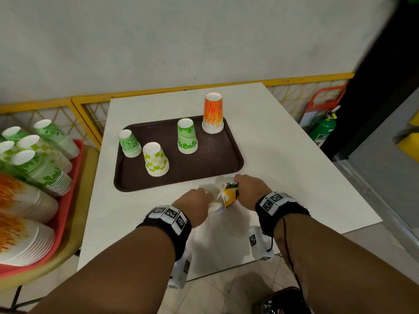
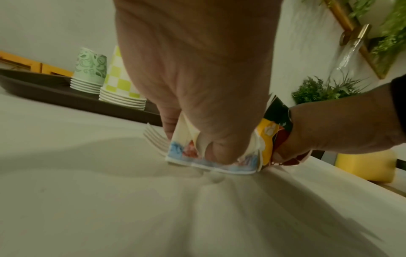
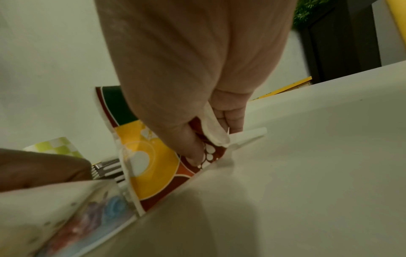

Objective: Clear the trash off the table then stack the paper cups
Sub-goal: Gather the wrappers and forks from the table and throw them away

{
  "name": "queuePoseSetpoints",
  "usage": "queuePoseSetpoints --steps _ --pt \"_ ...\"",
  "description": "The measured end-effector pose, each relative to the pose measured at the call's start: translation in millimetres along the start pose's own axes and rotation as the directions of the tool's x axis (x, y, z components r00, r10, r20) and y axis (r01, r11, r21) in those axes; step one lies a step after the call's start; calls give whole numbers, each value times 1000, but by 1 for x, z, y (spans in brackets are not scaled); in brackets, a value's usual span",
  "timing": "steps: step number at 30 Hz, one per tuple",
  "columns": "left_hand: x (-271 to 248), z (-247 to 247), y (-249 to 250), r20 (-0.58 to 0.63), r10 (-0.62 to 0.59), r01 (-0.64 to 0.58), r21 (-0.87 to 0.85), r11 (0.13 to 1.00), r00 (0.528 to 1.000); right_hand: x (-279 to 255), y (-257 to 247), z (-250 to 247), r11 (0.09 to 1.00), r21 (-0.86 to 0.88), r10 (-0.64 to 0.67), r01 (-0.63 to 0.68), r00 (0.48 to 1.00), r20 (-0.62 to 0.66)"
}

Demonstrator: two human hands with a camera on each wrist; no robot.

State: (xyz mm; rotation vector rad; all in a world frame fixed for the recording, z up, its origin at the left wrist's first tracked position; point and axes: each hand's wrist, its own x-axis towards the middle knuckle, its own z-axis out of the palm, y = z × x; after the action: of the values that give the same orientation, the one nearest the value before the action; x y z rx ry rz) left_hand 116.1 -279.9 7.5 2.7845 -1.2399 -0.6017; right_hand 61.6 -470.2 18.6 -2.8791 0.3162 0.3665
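Observation:
Near the table's front, both hands meet over crushed trash. My left hand [image 1: 195, 200] [image 2: 197, 146] pinches a flattened white cup with blue and red print [image 2: 208, 163] [image 3: 87, 208], and a white plastic fork [image 2: 153, 139] lies under its fingers. My right hand [image 1: 248, 189] [image 3: 197, 139] grips a crushed yellow, red and green cup [image 1: 230, 193] [image 3: 149, 170] together with a white plastic utensil [image 3: 215, 133]. Behind them a brown tray [image 1: 204, 159] carries upside-down cup stacks: green swirl [image 1: 128, 143], yellow-green checkered [image 1: 156, 159], green leaf [image 1: 187, 137] and orange flame [image 1: 213, 113].
A red tray [image 1: 68, 200] on a stand at the left holds several long stacks of cups lying on their sides. A yellow railing [image 1: 90, 100] runs behind the white table [image 1: 294, 177]. A green fire extinguisher [image 1: 322, 130] stands at the far right.

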Motion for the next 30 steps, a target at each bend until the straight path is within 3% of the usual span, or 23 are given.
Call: queuePoseSetpoints --steps 5,9,11,14,17,20,23,26,28,29,30 --pt "-5 2 2 -11 -35 36 29 999 999 -8 -2 -2 992 120 47 -38 996 -74" --pt "-1 -12 19 -124 -111 75 -264 962 986 -25 15 -17 890 447 196 -89 960 -200" --pt "2 -26 44 -181 -137 43 -444 895 974 -43 32 -28 756 645 316 -111 925 -211" --pt "11 -47 103 -115 -33 -40 -581 813 993 -92 69 -38 369 927 516 -65 844 -146" --pt "26 -44 175 81 124 -48 -619 784 989 -153 116 -28 -34 999 669 29 743 1" --pt "34 -17 251 303 250 24 -679 734 920 -216 163 6 -291 955 754 55 627 193" --pt "37 30 318 470 324 79 -656 751 821 -271 194 62 -455 891 774 15 501 387" --pt "40 93 359 598 264 108 -513 851 757 -310 212 135 -590 807 733 -32 399 551" --pt "47 141 372 659 215 31 -340 940 721 -322 219 184 -651 751 679 -108 357 641" --pt "55 168 373 680 197 -7 -272 962 706 -324 219 205 -630 753 676 -191 342 652" --pt "56 185 375 697 173 -35 -208 978 696 -324 217 225 -605 749 657 -269 363 661"
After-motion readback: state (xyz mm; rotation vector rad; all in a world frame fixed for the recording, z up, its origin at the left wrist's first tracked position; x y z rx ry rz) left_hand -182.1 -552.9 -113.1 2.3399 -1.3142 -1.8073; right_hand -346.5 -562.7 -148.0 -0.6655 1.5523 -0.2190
